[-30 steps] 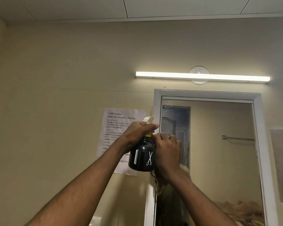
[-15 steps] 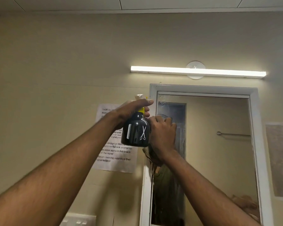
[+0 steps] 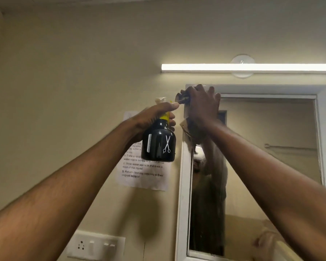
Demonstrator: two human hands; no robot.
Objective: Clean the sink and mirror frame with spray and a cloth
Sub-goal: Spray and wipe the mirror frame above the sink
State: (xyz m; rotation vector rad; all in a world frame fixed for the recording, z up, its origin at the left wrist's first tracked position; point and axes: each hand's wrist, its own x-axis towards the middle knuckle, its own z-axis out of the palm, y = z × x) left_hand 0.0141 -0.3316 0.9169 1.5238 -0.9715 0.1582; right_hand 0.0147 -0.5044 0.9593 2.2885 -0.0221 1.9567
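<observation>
My left hand [image 3: 154, 114] grips the neck of a black spray bottle [image 3: 158, 145] with a yellow collar and white scissors and comb marks, held up just left of the mirror. My right hand [image 3: 201, 106] presses a dark cloth [image 3: 182, 97] against the top left corner of the white mirror frame [image 3: 183, 185]. Only a small bunched edge of the cloth shows past the fingers. The mirror glass [image 3: 271, 138] reflects my arm and the room. The sink is out of view.
A printed task sheet [image 3: 143, 172] is taped to the beige wall left of the mirror. A white socket and switch plate [image 3: 95, 245] sits low on the wall. A lit tube light [image 3: 248, 67] runs above the mirror.
My right hand has slid the cloth up the left side of the frame to its top corner. The left hand with the bottle stays close beside it.
</observation>
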